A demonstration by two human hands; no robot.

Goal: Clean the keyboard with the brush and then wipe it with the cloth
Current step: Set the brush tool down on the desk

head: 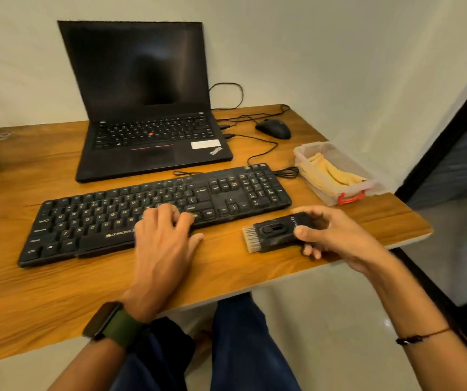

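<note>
Now the right hand [324, 235] is gripping the brush [276, 232] just in front of the keyboard [153, 213].
Its fingers are curling round the black handle, bristles pointing left, over the wooden desk [57, 292]. The left hand [164, 235] is lying flat on the keyboard's front edge, fingers relaxed. Beside the keyboard's right end, 1 clear plastic box [336, 176] is holding the yellow cloth [332, 172].

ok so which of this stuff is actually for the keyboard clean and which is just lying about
For the job:
keyboard
brush, held in the right hand
cloth in the tub
left hand, resting on the keyboard

Lying about:
laptop
mouse
</note>
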